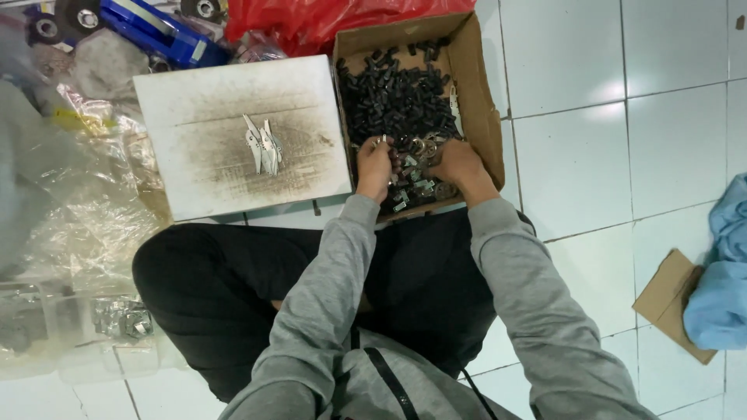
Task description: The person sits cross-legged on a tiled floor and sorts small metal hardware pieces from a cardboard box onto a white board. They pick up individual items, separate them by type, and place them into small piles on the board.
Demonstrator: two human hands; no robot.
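Both hands down in the box (475, 85), upper centre of frame. Left hand (374, 165) curled shut on small metal parts (412, 175); right hand (457, 162) cupped over them, grip unclear. Best to pinch one piece at a time, keeping the black parts (393, 97) above undisturbed. Metal parts lie directly between and under the fingers.

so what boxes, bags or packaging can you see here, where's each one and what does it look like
Cardboard box: top centre, brown, open, full of small black parts; both hands reach in.
Red plastic bag: top edge behind the box, crumpled.
Blue package: top left, long, blue.
Clear plastic bags: left side, crinkled.
Cardboard piece: right, flat, brown, beside blue cloth.
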